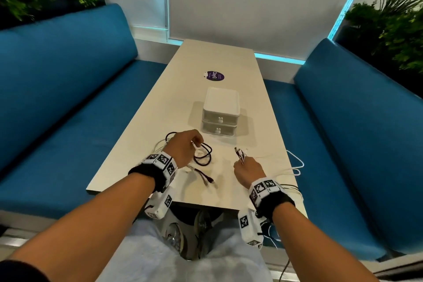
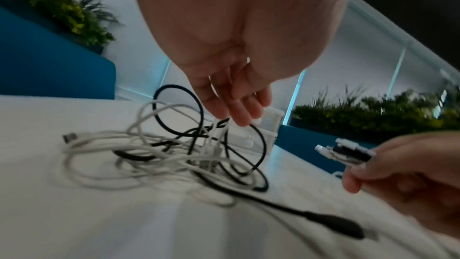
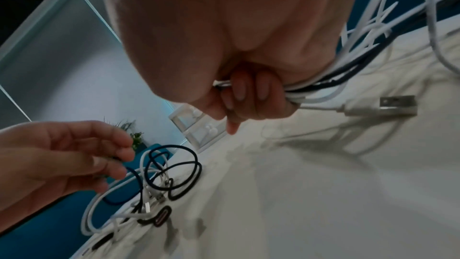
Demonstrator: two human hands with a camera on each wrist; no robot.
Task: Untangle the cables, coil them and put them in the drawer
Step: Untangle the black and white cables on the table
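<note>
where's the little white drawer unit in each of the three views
Head: drawer unit at the centre, on the table beyond both hands.
Left wrist: right of centre, partly behind the left hand's fingertips.
Right wrist: centre-left, just below the right hand.
Shared landmark: the looped black cable.

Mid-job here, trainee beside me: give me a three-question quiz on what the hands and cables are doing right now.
1. True or false: both drawers of the white drawer unit are closed.
2. What does the right hand grip?
A. a bundle of cable ends
B. a drawer knob
C. nothing
3. Fill in: the left hand pinches a ____ cable above the tangled pile.

Key: 1 true; 2 A, the bundle of cable ends; 3 black, the black cable.
</note>
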